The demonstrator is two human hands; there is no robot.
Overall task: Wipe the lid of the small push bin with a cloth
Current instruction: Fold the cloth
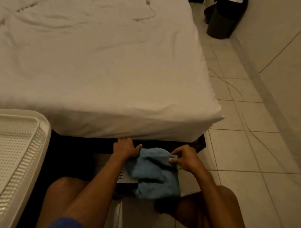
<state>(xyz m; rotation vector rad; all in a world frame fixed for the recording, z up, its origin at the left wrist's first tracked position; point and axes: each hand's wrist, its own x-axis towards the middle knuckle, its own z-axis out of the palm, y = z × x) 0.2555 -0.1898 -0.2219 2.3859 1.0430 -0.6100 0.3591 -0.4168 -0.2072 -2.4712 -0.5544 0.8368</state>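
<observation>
A light blue cloth (pixel 153 173) is draped over the small push bin (pixel 126 180), whose pale lid with dark lettering shows only at the cloth's left edge. The bin stands on the floor between my knees, just in front of the bed. My left hand (pixel 125 148) rests on the far left side of the bin, with its thumb against the cloth. My right hand (pixel 182 158) pinches the cloth's upper right corner between thumb and fingers.
A bed with a white sheet (pixel 102 73) fills the space ahead, and its dark base lies right behind the bin. A white perforated plastic basket (pixel 16 152) stands at the left. A black bin (pixel 226 15) sits by the far wall. Thin cables (pixel 239 100) run across the tiled floor at the right.
</observation>
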